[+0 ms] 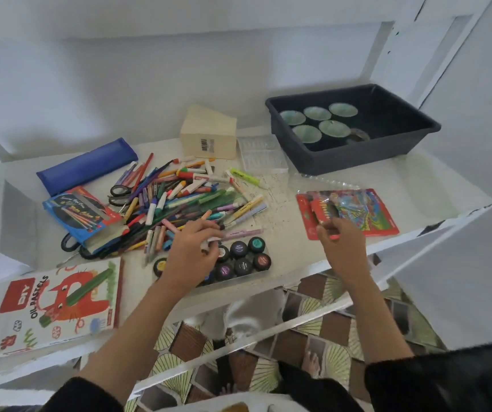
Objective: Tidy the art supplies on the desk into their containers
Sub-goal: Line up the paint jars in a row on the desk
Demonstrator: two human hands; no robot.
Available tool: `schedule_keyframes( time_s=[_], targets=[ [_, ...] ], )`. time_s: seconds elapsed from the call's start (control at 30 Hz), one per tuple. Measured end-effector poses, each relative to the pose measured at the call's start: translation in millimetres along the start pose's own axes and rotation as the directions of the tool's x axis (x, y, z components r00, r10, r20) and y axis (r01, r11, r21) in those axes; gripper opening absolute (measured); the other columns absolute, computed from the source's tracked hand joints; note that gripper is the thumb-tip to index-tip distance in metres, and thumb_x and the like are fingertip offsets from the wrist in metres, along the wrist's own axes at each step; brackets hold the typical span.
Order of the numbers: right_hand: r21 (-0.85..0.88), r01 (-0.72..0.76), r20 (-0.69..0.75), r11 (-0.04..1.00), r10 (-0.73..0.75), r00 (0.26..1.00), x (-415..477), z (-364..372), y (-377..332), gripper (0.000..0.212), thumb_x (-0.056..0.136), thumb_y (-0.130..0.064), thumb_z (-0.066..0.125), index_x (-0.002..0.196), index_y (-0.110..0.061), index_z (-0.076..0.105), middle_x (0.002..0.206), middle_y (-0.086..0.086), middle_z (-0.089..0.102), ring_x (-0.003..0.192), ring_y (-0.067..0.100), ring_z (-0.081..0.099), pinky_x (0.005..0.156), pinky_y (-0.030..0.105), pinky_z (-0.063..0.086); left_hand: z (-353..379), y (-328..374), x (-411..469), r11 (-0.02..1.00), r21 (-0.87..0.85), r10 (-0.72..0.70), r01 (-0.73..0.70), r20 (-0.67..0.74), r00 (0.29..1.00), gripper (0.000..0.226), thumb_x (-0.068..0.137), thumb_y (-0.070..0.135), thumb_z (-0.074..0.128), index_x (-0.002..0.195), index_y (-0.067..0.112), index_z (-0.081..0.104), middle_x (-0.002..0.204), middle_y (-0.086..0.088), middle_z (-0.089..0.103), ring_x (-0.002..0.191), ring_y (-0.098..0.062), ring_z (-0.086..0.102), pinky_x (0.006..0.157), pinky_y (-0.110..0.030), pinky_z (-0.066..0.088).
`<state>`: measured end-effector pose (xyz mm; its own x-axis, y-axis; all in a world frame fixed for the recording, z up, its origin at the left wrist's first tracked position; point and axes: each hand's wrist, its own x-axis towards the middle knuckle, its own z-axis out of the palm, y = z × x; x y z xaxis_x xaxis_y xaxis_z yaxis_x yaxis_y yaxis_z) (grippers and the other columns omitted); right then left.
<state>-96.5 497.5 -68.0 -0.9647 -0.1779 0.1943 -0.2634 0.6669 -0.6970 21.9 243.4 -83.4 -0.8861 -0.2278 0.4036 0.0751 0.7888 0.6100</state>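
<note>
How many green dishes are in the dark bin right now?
5 green dishes, all in the dark bin: three along the back row, two in front of them. The near wall might hide more.

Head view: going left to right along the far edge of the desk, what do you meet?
blue pencil case → cream box → clear plastic tray → dark bin
</note>
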Motion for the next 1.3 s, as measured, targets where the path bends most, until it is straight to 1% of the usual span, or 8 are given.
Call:
schedule_keyframes(
  time_s=[0.1,0.2,0.33,0.5,0.77,0.93,1.13,1.3],
  targets=[
    [-0.022,-0.06,-0.04,0.998,0.059,0.997,7,-22,29,0.007,0.089,-0.012,0.062,0.088,-0.006,0.065,0.087,0.005,0.061,0.08,0.017,0.054,0.074,0.024,0.037,31,33,26,0.995,-0.098,0.001,0.005,0.057,0.998,0.022,0.074,-0.008,0.067,0.089,0.008,0.073,0.095,0.0,0.065,0.093,-0.009,0.055,0.091,-0.012,0.04],
    [-0.019,-0.136,-0.077,0.99,0.135,0.988,17,-52,63,0.008,0.089,-0.012,0.061,0.09,-0.005,0.066,0.089,0.005,0.059,0.08,0.016,0.055,0.076,0.025,0.04,72,69,52,0.953,-0.242,-0.155,0.18,0.121,0.981,0.027,0.078,-0.007,0.063,0.089,0.016,0.071,0.097,0.004,0.065,0.088,-0.007,0.057,0.077,0.0,0.034],
    [-0.04,-0.216,-0.137,0.976,0.209,0.968,33,-102,112,0.01,0.09,-0.012,0.059,0.093,-0.005,0.066,0.093,0.006,0.06,0.083,0.018,0.057,0.077,0.027,0.042,140,123,82,0.902,-0.331,-0.217,0.279,0.211,0.953,0.029,0.081,-0.005,0.061,0.09,0.022,0.069,0.096,0.006,0.064,0.084,-0.006,0.058,0.066,-0.002,0.038],
    [-0.025,-0.279,-0.181,0.96,0.27,0.946,60,-137,182,0.008,0.086,-0.011,0.063,0.094,-0.012,0.064,0.099,0.005,0.058,0.095,0.027,0.056,0.084,0.038,0.046,222,188,123,0.887,-0.325,-0.192,0.329,0.39,0.901,0.025,0.088,0.002,0.059,0.102,0.021,0.066,0.099,0.015,0.055,0.092,0.002,0.055,0.079,-0.018,0.053],
    [-0.292,-0.341,-0.127,0.894,0.317,0.94,121,-142,235,0.079,0.083,-0.056,0.058,0.145,-0.024,0.021,0.155,0.009,0.011,0.142,0.03,0.012,0.111,0.054,0.022,337,236,184,0.938,-0.232,-0.15,0.256,0.396,0.906,0.029,0.086,0.002,0.057,0.107,0.021,0.063,0.116,0.007,0.052,0.111,-0.011,0.049,0.093,-0.026,0.043],
    [-0.373,-0.315,-0.062,0.873,0.315,0.947,127,-129,254,0.084,0.086,-0.064,0.044,0.149,-0.024,0.007,0.157,0.003,0.007,0.145,0.025,0.001,0.111,0.057,0.015,371,242,207,0.935,-0.183,-0.223,0.304,0.363,0.905,0.028,0.089,0.004,0.057,0.113,0.016,0.062,0.123,0.001,0.053,0.113,-0.013,0.05,0.092,-0.018,0.039],
    [0.059,-0.226,-0.226,0.972,0.234,0.946,124,-159,274,0.081,0.067,-0.042,0.08,0.136,-0.023,0.041,0.134,-0.003,0.047,0.124,0.011,0.04,0.109,0.05,0.031,386,244,225,0.903,-0.208,-0.309,0.376,0.294,0.905,0.03,0.091,0.003,0.054,0.119,0.013,0.059,0.127,-0.005,0.051,0.118,-0.018,0.048,0.095,-0.022,0.039],
    [0.403,-0.145,-0.223,0.904,0.251,0.942,119,-203,287,0.072,0.063,-0.013,0.085,0.125,-0.03,0.052,0.129,-0.009,0.054,0.12,0.005,0.049,0.103,0.019,0.038,400,258,246,0.805,-0.322,-0.391,0.498,0.342,0.854,0.03,0.096,0.009,0.048,0.124,0.014,0.054,0.129,-0.005,0.05,0.115,-0.017,0.048,0.093,-0.024,0.04]
  ],
)
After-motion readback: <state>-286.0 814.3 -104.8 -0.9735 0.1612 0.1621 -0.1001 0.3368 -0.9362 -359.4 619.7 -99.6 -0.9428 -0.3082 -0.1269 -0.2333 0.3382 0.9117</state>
